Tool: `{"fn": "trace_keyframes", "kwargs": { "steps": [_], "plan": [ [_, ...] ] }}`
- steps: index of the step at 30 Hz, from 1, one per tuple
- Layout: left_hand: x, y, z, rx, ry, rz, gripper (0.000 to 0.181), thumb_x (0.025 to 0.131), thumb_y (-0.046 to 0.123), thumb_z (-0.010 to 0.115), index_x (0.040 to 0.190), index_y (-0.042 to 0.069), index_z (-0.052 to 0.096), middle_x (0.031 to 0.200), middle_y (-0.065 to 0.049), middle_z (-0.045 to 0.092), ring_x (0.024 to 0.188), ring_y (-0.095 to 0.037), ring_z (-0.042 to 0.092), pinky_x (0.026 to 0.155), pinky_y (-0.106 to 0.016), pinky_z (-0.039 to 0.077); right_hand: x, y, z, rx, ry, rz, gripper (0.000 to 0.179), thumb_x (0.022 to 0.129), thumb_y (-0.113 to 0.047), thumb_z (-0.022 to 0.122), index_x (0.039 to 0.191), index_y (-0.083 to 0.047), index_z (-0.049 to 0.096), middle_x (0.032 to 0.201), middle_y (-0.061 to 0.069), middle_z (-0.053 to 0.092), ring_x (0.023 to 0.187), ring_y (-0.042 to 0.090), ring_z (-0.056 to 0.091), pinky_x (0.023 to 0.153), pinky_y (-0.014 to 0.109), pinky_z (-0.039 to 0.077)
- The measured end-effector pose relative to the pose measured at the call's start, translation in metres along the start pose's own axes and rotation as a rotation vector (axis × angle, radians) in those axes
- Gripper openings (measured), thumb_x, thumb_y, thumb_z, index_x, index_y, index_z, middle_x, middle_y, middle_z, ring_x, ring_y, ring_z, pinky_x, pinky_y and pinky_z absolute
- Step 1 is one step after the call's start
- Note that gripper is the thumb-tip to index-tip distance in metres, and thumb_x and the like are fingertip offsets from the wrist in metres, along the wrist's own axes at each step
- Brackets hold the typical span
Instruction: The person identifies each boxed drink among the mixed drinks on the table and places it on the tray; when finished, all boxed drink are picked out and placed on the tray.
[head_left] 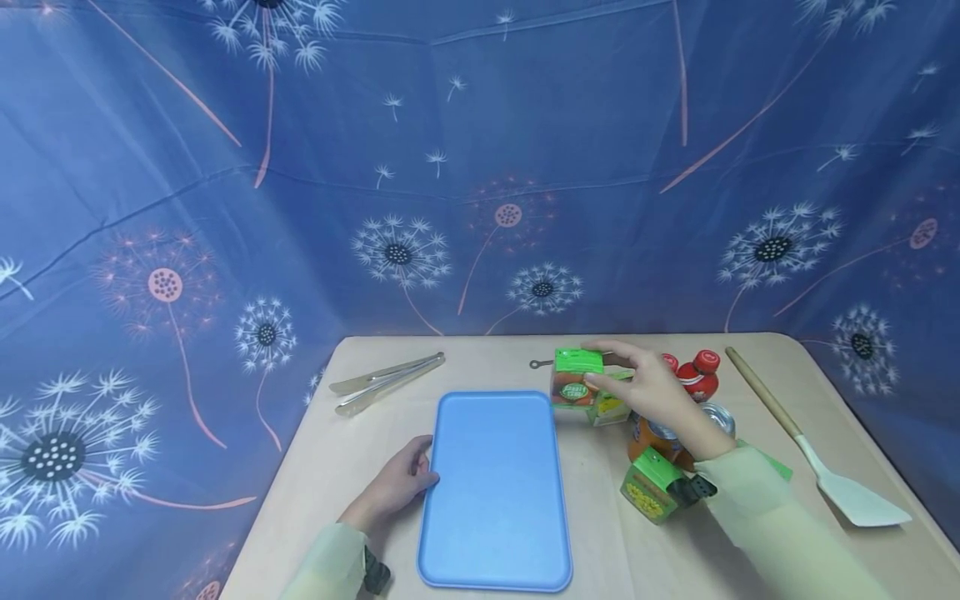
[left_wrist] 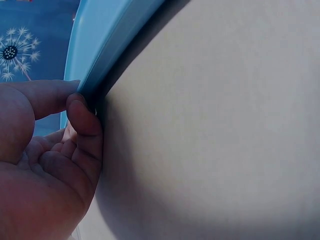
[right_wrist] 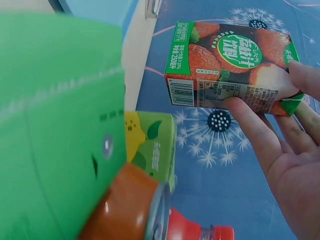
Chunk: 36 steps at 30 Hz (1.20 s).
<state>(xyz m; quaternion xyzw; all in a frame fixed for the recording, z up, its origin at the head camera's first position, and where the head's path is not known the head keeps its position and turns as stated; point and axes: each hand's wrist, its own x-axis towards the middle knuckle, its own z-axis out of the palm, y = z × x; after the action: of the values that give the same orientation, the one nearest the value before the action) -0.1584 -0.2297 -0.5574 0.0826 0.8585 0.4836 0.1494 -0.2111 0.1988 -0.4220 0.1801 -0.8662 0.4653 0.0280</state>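
Note:
My right hand (head_left: 651, 385) grips a litchi juice box (head_left: 576, 379) with a green top, beyond the tray's far right corner. In the right wrist view, thumb and fingers hold the end of this juice box (right_wrist: 232, 65) and its litchi pictures and barcode show. My left hand (head_left: 397, 482) pinches the left rim of a blue tray (head_left: 495, 492). The left wrist view shows the thumb and a curled finger at the tray's edge (left_wrist: 107, 45). Just behind the held box stands a yellow-green lemon drink box (head_left: 611, 410), partly covered by the right hand.
Under the right forearm are orange cans (head_left: 645, 437) and a green-topped drink box (head_left: 649, 487). Red-capped bottles (head_left: 699, 377) stand behind them. A spatula (head_left: 806, 450) lies at the right, metal tongs (head_left: 386, 383) at the back left. A thin metal handle (head_left: 540, 364) pokes out behind the held box.

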Motion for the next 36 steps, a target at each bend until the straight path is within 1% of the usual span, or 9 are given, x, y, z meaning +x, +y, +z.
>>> {"fn": "trace_keyframes", "kwargs": {
  "steps": [6,9,13,17,22,28,32,36],
  "plan": [
    [0.001,0.0,0.001,-0.002,0.002,-0.006,0.067,0.1,0.009,0.068,0.156,-0.007,0.035,0.09,-0.003,0.057,0.076,-0.016,0.055,0.066,-0.027,0.046,0.006,0.0,0.012,0.013,-0.014,-0.019,0.051,0.096,-0.032,0.078,0.143,-0.016,0.064,0.138,0.01,0.064,0.124,0.038,0.063,0.092,0.059,0.054],
    [0.001,0.001,0.0,0.003,0.005,-0.015,0.067,0.1,0.009,0.068,0.156,-0.006,0.036,0.09,-0.002,0.057,0.076,-0.016,0.055,0.066,-0.026,0.046,0.009,0.0,0.019,0.031,-0.02,-0.035,0.051,0.096,-0.03,0.079,0.142,-0.014,0.065,0.135,0.009,0.066,0.124,0.037,0.063,0.095,0.062,0.052],
    [0.001,0.0,0.001,-0.006,0.003,-0.011,0.067,0.1,0.008,0.068,0.156,-0.007,0.035,0.09,-0.003,0.056,0.075,-0.016,0.055,0.063,-0.026,0.046,0.013,-0.002,0.029,0.05,-0.018,-0.041,0.05,0.095,-0.029,0.081,0.14,-0.015,0.066,0.133,0.008,0.067,0.123,0.036,0.064,0.098,0.064,0.049],
    [0.0,0.0,0.001,-0.029,-0.003,0.003,0.067,0.099,0.005,0.068,0.155,-0.009,0.034,0.089,-0.005,0.056,0.072,-0.016,0.054,0.058,-0.025,0.045,0.017,-0.004,0.039,0.055,-0.016,-0.039,0.047,0.094,-0.028,0.081,0.139,-0.018,0.067,0.132,0.005,0.068,0.122,0.033,0.065,0.098,0.061,0.05],
    [0.001,0.001,0.001,-0.025,0.001,0.006,0.067,0.099,0.006,0.068,0.155,-0.009,0.035,0.089,-0.005,0.056,0.072,-0.016,0.054,0.058,-0.025,0.045,0.021,-0.008,0.049,0.078,-0.022,-0.045,0.047,0.094,-0.026,0.081,0.138,-0.018,0.068,0.133,0.005,0.068,0.122,0.032,0.065,0.096,0.058,0.052],
    [0.0,0.002,0.0,-0.023,0.008,0.004,0.067,0.099,0.007,0.069,0.155,-0.009,0.036,0.09,-0.005,0.056,0.073,-0.017,0.054,0.061,-0.026,0.044,0.028,-0.011,0.062,0.108,-0.035,-0.034,0.047,0.095,-0.023,0.08,0.14,-0.015,0.067,0.137,0.007,0.066,0.124,0.035,0.064,0.098,0.058,0.051],
    [-0.001,0.003,0.0,-0.042,0.01,0.001,0.068,0.099,0.008,0.069,0.155,-0.008,0.036,0.09,-0.005,0.056,0.073,-0.017,0.054,0.06,-0.025,0.045,0.032,-0.012,0.071,0.146,-0.05,-0.008,0.046,0.095,-0.022,0.08,0.139,-0.017,0.067,0.14,0.005,0.064,0.127,0.035,0.061,0.098,0.057,0.052],
    [-0.001,0.004,0.001,-0.057,0.009,-0.001,0.068,0.099,0.009,0.07,0.156,-0.007,0.035,0.091,-0.006,0.056,0.073,-0.017,0.054,0.06,-0.026,0.045,0.036,-0.008,0.081,0.16,-0.056,-0.001,0.047,0.095,-0.022,0.08,0.14,-0.017,0.067,0.141,0.005,0.062,0.128,0.035,0.06,0.101,0.059,0.049]
  ]
}}
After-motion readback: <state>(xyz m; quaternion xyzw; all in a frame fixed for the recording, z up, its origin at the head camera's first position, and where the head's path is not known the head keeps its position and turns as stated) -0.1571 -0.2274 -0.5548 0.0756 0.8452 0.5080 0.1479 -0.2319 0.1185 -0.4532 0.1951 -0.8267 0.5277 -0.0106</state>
